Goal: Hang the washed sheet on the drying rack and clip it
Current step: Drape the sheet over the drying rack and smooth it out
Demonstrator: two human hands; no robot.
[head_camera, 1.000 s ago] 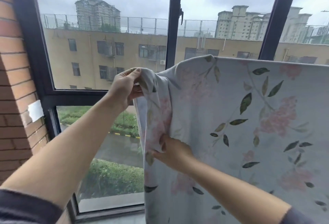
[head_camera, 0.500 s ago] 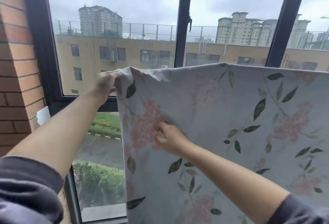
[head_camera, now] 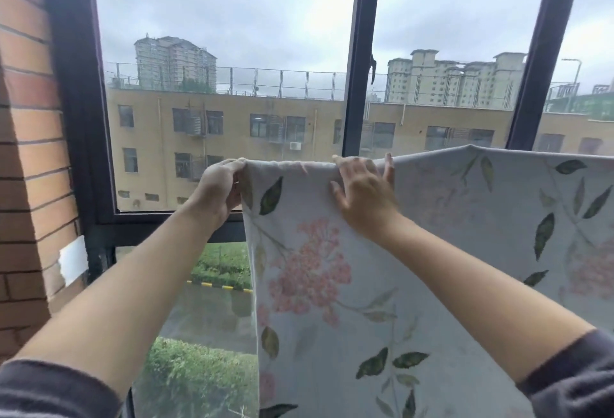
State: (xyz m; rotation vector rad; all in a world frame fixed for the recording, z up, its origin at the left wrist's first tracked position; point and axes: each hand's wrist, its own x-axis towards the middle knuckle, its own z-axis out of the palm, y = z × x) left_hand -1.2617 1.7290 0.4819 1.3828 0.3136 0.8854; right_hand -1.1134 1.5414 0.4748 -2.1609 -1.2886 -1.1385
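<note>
A pale sheet (head_camera: 415,284) printed with pink flowers and green leaves hangs in front of the window, draped over a bar that the cloth hides. My left hand (head_camera: 221,190) pinches the sheet's top left corner. My right hand (head_camera: 363,196) lies spread on the cloth at the top fold, fingers hooked over the edge. The rack itself is hidden, and no clip is in view.
A dark-framed window (head_camera: 357,85) stands right behind the sheet. A red brick wall (head_camera: 30,151) runs down the left side, with a white patch (head_camera: 73,259) stuck low on it. Buildings, a wet road and hedges lie outside.
My left hand pulled the bunched corner out left so the sheet now hangs flat. My right hand rose from the middle of the cloth to the top fold.
</note>
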